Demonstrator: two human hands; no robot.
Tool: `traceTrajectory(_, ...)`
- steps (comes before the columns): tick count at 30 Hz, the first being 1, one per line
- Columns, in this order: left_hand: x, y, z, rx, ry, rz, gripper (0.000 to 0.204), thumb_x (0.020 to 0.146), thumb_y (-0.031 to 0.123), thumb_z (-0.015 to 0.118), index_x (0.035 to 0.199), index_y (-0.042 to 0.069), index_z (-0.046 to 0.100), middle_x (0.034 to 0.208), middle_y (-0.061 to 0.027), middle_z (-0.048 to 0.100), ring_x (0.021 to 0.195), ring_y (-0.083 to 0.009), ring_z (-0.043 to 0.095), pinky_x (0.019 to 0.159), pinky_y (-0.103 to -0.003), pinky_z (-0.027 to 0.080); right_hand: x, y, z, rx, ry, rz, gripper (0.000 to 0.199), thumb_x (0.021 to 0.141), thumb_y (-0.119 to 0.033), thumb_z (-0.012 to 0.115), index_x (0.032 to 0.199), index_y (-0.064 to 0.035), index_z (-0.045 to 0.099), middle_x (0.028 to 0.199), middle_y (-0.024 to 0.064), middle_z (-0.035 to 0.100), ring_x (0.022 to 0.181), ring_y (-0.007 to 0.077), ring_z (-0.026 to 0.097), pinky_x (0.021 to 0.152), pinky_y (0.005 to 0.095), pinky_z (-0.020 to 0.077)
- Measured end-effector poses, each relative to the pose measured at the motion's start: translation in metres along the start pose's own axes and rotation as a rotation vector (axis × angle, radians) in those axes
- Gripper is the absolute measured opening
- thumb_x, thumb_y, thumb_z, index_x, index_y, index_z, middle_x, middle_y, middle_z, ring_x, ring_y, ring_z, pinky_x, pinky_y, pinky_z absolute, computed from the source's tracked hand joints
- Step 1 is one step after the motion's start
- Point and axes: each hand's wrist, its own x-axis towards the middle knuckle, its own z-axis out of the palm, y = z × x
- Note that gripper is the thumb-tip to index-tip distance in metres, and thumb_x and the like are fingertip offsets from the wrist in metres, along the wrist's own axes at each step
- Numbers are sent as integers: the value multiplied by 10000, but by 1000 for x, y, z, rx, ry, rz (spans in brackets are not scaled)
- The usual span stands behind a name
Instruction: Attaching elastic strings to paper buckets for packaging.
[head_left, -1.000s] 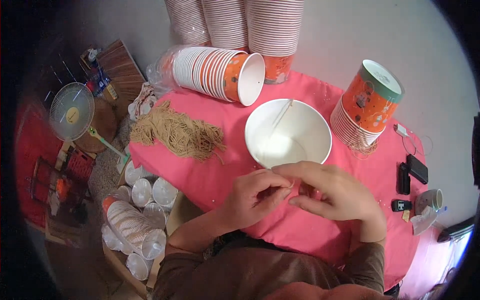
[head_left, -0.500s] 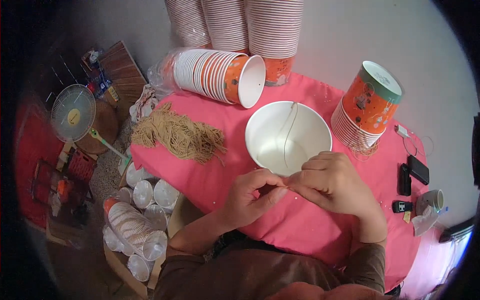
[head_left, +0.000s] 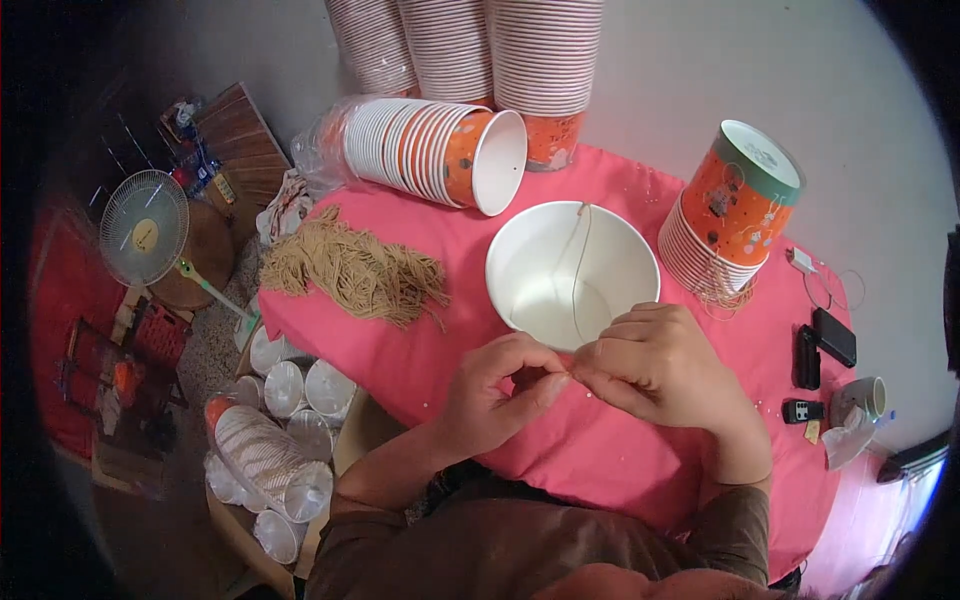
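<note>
- The left hand (head_left: 500,395) and the right hand (head_left: 655,365) meet fingertip to fingertip, both pinched on the near end of a thin tan string (head_left: 577,265)
- The string runs away from the hands, up across the open white paper bowl (head_left: 572,275) to its far rim, where it seems to pass through the wall; the bowl stands upright just beyond the knuckles, on the pink tablecloth (head_left: 400,350)
- The string looks limp and very light, likely to slip from a loose pinch, so a firm fingertip grip close to its end suits it
- The bowl is probably light, thin-walled and easily dented; its rim is the stiffest place to hold
- A loose heap of cut strings (head_left: 350,270) lies beyond and left of the left hand, a sideways stack of orange cups (head_left: 430,150) farther off, and an upturned stack (head_left: 730,215) beyond the right hand
</note>
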Motion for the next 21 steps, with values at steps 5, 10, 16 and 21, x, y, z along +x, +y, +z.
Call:
traceTrajectory(5,-1,-1,1,1,-9,9,87,858,8,654,933,17,610,823,-33,592,658,-64,537,575,-217,439,-1,-1,0,-7,-15,8,92,774,-121,662,814,-82,588,670,80,596,657,288,625,574,399,474)
traceTrajectory(10,-1,-2,1,-6,-6,4,90,848,9,661,917,21,604,816,-30,587,655,-62,527,570,-216,433,-1,-1,1,14,-13,3,100,765,-113,660,819,-78,585,672,85,592,661,292,626,586,403,475)
traceTrajectory(16,-1,-2,0,44,-8,46,98,839,12,669,907,30,601,804,-34,585,637,-70,516,558,-221,425,0,-1,4,33,-18,-8,132,728,-106,667,823,-76,580,681,82,593,655,295,616,583,402,469)
traceTrajectory(21,-1,-2,2,87,18,112,132,836,28,680,944,37,604,862,-46,586,623,-86,507,546,-226,425,0,0,2,55,-20,6,126,714,-92,663,806,-70,580,680,83,587,646,297,603,577,402,463)
